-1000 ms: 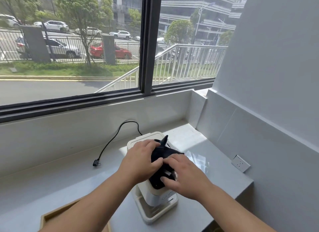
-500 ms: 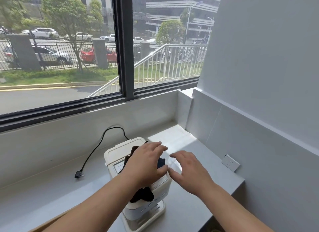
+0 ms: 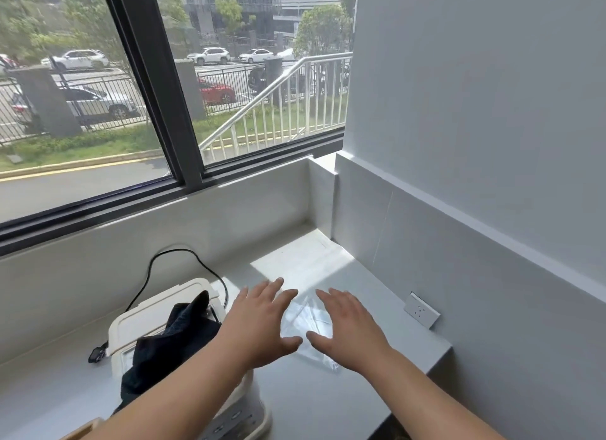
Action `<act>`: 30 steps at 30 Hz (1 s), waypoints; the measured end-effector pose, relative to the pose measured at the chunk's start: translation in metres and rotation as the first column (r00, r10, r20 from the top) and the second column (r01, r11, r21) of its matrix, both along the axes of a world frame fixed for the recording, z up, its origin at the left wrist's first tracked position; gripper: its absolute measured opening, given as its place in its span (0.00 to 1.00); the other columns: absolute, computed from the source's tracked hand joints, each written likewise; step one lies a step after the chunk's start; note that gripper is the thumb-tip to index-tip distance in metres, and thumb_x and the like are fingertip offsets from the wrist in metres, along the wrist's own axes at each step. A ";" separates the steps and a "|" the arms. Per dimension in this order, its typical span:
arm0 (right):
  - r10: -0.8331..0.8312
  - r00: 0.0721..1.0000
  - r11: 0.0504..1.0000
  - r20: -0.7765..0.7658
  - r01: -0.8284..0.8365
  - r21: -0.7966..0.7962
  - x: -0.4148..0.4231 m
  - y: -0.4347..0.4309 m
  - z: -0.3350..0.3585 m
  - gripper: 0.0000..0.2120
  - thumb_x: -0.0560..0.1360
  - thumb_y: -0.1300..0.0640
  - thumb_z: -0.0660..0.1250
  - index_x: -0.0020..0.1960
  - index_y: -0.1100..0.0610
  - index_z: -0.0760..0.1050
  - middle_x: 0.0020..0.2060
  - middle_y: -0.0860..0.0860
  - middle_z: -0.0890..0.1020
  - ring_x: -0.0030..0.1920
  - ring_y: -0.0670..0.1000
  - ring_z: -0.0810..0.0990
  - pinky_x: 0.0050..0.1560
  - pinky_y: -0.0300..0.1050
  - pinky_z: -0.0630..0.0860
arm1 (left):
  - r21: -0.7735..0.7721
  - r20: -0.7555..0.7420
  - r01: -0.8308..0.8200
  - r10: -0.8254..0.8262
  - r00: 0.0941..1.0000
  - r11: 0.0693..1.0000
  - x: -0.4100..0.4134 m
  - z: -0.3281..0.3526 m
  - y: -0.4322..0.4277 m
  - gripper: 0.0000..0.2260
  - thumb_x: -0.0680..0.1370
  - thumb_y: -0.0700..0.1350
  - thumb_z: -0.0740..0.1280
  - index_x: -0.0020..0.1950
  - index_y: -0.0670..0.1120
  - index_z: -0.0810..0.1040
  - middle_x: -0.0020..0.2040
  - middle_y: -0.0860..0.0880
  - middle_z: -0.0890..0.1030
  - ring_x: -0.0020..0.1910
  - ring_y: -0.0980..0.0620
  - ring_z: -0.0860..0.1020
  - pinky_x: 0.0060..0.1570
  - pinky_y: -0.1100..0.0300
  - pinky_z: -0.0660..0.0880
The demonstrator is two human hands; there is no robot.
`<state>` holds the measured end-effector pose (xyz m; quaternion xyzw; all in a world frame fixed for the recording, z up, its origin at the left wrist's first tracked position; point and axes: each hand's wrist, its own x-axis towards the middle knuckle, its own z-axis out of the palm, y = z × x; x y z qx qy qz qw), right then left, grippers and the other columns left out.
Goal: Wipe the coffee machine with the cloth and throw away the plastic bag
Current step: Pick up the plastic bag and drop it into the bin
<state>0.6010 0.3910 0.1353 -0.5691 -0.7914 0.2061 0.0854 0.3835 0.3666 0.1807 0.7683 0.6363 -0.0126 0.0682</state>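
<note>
A cream coffee machine stands on the white counter at lower left. A dark cloth lies draped over its top and front, held by no hand. To its right a clear plastic bag lies flat on the counter. My left hand hovers open over the bag's left side, fingers spread. My right hand hovers open over the bag's right side. Whether either hand touches the bag is not clear. My left forearm hides part of the machine's front.
A black power cord loops behind the machine, its plug lying on the counter. A wall socket sits on the right wall. A wooden tray corner shows at the bottom left. The window ledge runs behind.
Both hands have left the cloth on the machine and moved right over the plastic bag. The view has swung to the right.
</note>
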 end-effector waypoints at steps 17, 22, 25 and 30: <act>0.101 0.991 0.979 0.087 -0.084 -0.186 0.044 0.059 -0.071 0.45 0.74 0.32 0.64 0.83 0.44 0.47 0.84 0.51 0.52 0.83 0.58 0.48 0.81 0.58 0.51 | -0.232 -0.029 -0.151 0.148 0.989 0.961 0.066 -0.070 0.051 0.43 0.72 0.71 0.66 0.83 0.60 0.55 0.85 0.52 0.53 0.83 0.48 0.53 0.80 0.45 0.52; 0.091 0.992 0.972 0.090 -0.068 -0.226 0.054 0.078 -0.089 0.46 0.75 0.32 0.65 0.84 0.44 0.45 0.84 0.51 0.51 0.83 0.58 0.48 0.81 0.58 0.51 | -0.283 -0.038 -0.180 0.177 0.983 0.942 0.077 -0.093 0.063 0.43 0.72 0.69 0.66 0.83 0.59 0.55 0.85 0.51 0.53 0.83 0.47 0.54 0.80 0.44 0.53; 0.085 0.993 0.966 0.085 -0.062 -0.251 0.056 0.089 -0.097 0.47 0.74 0.33 0.66 0.84 0.44 0.46 0.84 0.51 0.51 0.83 0.58 0.49 0.81 0.58 0.53 | -0.311 -0.025 -0.200 0.202 0.979 0.929 0.080 -0.106 0.066 0.42 0.72 0.69 0.66 0.83 0.59 0.55 0.85 0.51 0.53 0.83 0.47 0.54 0.80 0.44 0.52; 0.083 0.994 0.953 0.065 -0.060 -0.298 0.056 0.108 -0.115 0.47 0.73 0.35 0.69 0.83 0.47 0.49 0.83 0.52 0.56 0.82 0.57 0.54 0.79 0.56 0.59 | -0.364 -0.004 -0.219 0.234 0.972 0.905 0.086 -0.125 0.073 0.42 0.73 0.68 0.66 0.83 0.59 0.55 0.85 0.50 0.52 0.83 0.47 0.54 0.80 0.43 0.52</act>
